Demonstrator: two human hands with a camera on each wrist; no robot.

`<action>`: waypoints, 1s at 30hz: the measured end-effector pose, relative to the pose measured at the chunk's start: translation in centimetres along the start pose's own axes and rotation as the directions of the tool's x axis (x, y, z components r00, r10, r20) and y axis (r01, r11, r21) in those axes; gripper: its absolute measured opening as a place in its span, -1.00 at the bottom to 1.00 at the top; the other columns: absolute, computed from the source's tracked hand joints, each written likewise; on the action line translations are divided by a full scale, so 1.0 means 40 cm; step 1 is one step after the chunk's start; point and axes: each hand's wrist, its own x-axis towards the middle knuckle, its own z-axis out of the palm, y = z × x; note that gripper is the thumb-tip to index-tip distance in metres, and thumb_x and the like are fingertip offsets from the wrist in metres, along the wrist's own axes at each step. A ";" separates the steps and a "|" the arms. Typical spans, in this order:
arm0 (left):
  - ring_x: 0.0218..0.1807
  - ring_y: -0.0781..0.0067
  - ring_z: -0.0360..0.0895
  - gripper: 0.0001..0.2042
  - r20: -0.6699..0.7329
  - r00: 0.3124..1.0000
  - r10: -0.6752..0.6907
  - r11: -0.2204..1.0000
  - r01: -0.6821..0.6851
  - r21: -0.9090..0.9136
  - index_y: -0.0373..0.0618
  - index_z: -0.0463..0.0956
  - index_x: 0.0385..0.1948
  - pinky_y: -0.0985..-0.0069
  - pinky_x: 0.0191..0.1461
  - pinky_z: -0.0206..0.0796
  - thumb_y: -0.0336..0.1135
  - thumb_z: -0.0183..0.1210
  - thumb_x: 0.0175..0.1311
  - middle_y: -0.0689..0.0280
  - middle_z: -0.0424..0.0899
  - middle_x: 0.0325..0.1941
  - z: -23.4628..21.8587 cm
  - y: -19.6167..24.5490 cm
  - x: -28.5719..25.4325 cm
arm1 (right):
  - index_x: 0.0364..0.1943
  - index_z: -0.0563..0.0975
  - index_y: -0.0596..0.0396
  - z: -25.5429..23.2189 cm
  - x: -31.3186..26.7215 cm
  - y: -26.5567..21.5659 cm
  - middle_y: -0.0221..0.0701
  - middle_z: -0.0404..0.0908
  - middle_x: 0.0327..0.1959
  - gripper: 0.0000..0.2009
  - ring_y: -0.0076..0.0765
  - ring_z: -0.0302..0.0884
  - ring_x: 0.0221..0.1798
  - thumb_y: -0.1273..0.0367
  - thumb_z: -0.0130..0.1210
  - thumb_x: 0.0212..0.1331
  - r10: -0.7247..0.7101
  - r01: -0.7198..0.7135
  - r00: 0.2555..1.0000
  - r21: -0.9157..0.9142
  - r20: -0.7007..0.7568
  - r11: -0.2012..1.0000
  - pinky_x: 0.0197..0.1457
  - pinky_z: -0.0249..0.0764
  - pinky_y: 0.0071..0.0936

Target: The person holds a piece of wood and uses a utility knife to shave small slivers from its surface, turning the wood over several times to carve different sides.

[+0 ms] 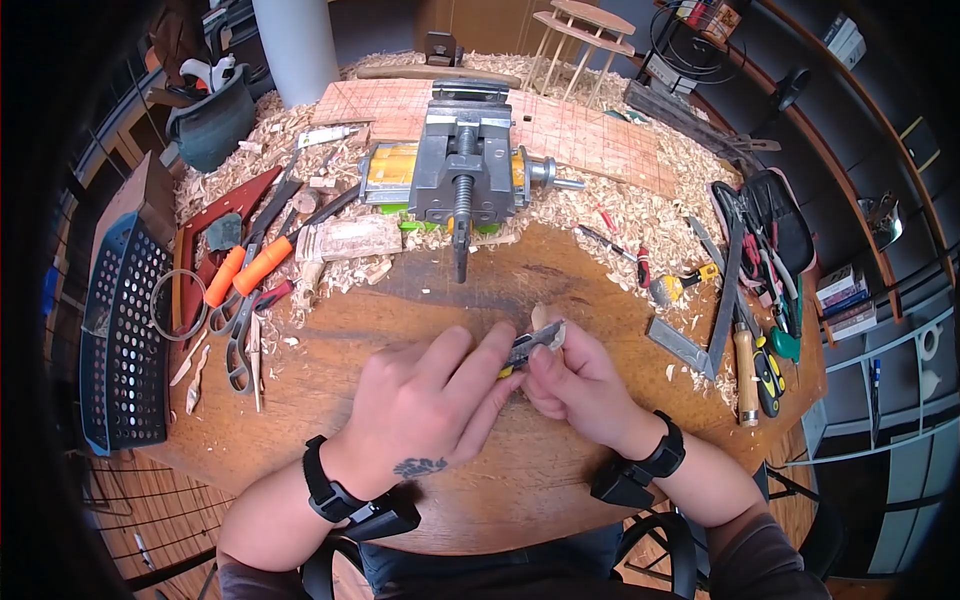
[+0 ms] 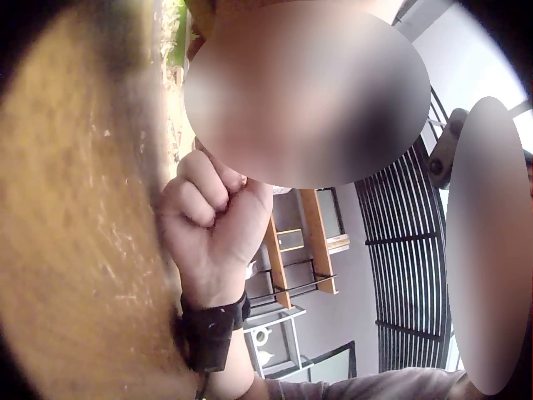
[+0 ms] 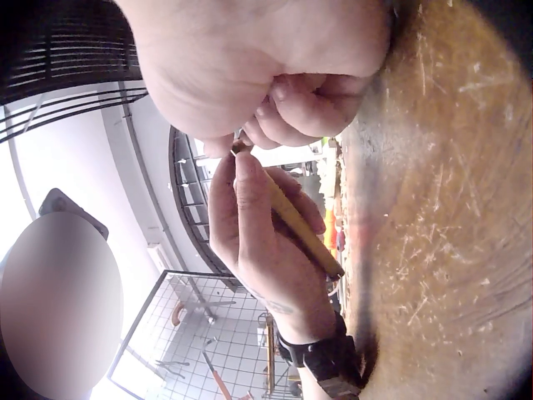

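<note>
My left hand point(image 1: 425, 395) grips a slim yellow-and-grey utility knife point(image 1: 530, 345); its long yellow handle point(image 3: 301, 225) runs back through the palm in the right wrist view. Fingers curled, my right hand point(image 1: 585, 385) pinches a small pale piece of wood point(image 1: 541, 317), mostly hidden behind the fingers. The knife's front end meets the right thumb and the wood, both hands close together above the table's near middle. From the left wrist, the right hand point(image 2: 212, 217) shows as a curled fist, and a blurred patch covers much of that view.
A metal vise point(image 1: 462, 160) stands on the wooden table point(image 1: 350, 350) amid wood shavings. Scissors point(image 1: 238, 355), orange-handled tools point(image 1: 262, 266) and a perforated basket point(image 1: 125, 340) lie left. A square point(image 1: 690, 350), a wooden-handled chisel point(image 1: 746, 370) and a tool pouch point(image 1: 780, 220) lie right.
</note>
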 end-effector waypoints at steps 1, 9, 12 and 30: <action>-0.52 0.19 0.59 -0.61 -0.008 1.000 0.004 1.000 -0.004 0.002 -0.25 0.64 0.02 0.35 -0.45 0.43 -0.34 0.42 0.14 0.22 0.58 -0.39 0.000 0.000 0.001 | 0.15 0.41 0.06 0.003 0.000 -0.004 -0.72 0.35 -0.51 -0.68 -0.83 0.16 -0.54 0.16 0.08 0.57 0.000 0.000 1.000 0.000 0.000 1.000 -0.50 0.05 -0.73; -0.54 0.21 0.58 -0.60 -0.011 1.000 0.019 0.999 -0.018 0.041 -0.26 0.64 0.02 0.37 -0.47 0.42 -0.35 0.43 0.13 0.22 0.55 -0.41 -0.006 0.006 0.001 | -0.11 0.51 0.04 0.007 0.000 -0.015 -0.72 0.35 -0.54 -0.69 -0.81 0.18 -0.53 0.08 0.10 0.55 0.015 -0.018 0.999 -0.095 -0.028 0.995 -0.49 0.05 -0.69; -0.54 0.20 0.58 -0.59 -0.013 1.000 0.023 0.999 -0.022 0.044 -0.28 0.64 0.03 0.36 -0.47 0.42 -0.35 0.42 0.13 0.21 0.55 -0.41 -0.006 0.007 0.001 | -0.16 0.53 0.03 0.002 -0.001 -0.014 -0.72 0.36 -0.55 -0.68 -0.81 0.19 -0.51 0.07 0.12 0.53 0.018 -0.023 0.999 -0.134 -0.042 0.991 -0.47 0.08 -0.70; -0.55 0.19 0.57 -0.58 -0.005 1.000 -0.009 1.000 0.009 0.027 -0.25 0.65 0.06 0.35 -0.46 0.42 -0.36 0.42 0.13 0.23 0.52 -0.44 -0.009 0.006 0.000 | 0.20 0.47 0.12 0.015 -0.003 -0.003 -0.67 0.50 -0.25 -0.67 -0.81 0.33 -0.25 0.19 0.06 0.59 -0.098 0.090 0.994 -0.174 -0.043 0.981 -0.22 0.30 -0.71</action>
